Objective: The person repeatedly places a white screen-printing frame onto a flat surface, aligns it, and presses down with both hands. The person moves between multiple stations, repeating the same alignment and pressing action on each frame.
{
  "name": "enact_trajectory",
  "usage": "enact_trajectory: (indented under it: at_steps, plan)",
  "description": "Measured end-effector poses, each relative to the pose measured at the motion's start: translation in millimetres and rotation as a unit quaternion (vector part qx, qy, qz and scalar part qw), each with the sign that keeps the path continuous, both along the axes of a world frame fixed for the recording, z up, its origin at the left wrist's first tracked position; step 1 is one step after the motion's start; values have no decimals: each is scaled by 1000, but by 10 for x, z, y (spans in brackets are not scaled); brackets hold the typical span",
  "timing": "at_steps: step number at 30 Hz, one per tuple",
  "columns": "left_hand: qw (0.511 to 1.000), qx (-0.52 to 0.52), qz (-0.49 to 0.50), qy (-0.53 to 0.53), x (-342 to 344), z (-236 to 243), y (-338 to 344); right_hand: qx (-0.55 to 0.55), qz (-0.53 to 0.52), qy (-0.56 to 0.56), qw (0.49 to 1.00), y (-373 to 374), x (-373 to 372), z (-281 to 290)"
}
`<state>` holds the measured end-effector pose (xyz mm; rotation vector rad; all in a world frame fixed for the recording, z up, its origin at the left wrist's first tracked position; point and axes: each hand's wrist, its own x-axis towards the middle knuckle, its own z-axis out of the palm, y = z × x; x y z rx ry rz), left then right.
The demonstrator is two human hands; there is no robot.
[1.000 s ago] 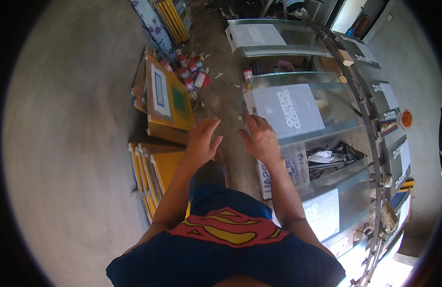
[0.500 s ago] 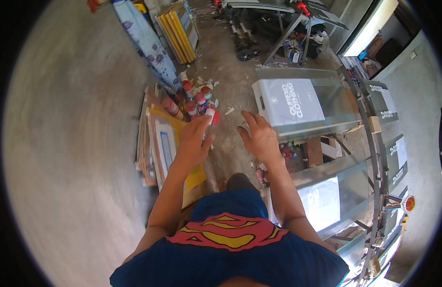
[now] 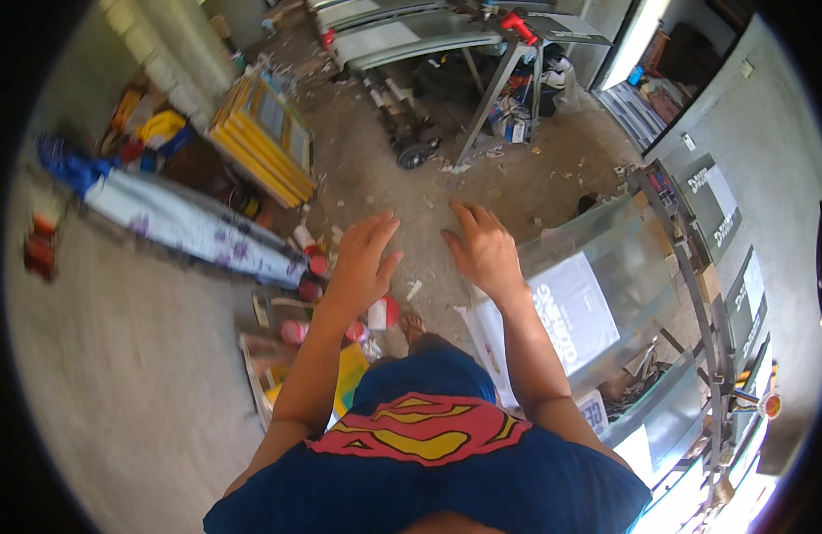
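Both arms reach forward over the floor with nothing in the hands. My left hand point(image 3: 368, 258) has its fingers stretched out and its thumb apart, above a walkway beside red-lidded containers point(image 3: 386, 311). My right hand point(image 3: 485, 254) is likewise spread, a little way off, near the corner of a glass-topped station point(image 3: 642, 258). On that glass lies a light grey plastic bag point(image 3: 576, 311) with white lettering; my right forearm covers part of its near side. Neither hand appears to touch anything.
Yellow-framed screens point(image 3: 261, 138) lean at the left, near an ironing board point(image 3: 175, 227) with a flowered cover. A wheeled metal stand point(image 3: 409, 133) sits ahead, under another glass-topped table point(image 3: 415, 44). A curved metal rail point(image 3: 682, 258) runs along the right. Paper scraps litter the floor.
The view has moved forward along the walkway; the glass station, red-lidded containers and ironing board now sit nearer. A sandalled foot has come into view. Both hands keep nearly the same pose.
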<state>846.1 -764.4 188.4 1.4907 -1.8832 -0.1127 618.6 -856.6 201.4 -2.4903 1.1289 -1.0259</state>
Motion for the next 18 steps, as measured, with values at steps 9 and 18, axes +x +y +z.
enact_trajectory:
  at_steps: [9,18]
  plan:
    - [985,80,-143,-48,242,137,-2134,32,-141,-23,989,-1341,118,-127]
    - [937,41,-342,-60,26,-11,-4360,58,-329,3,943,-2675,-10,-369]
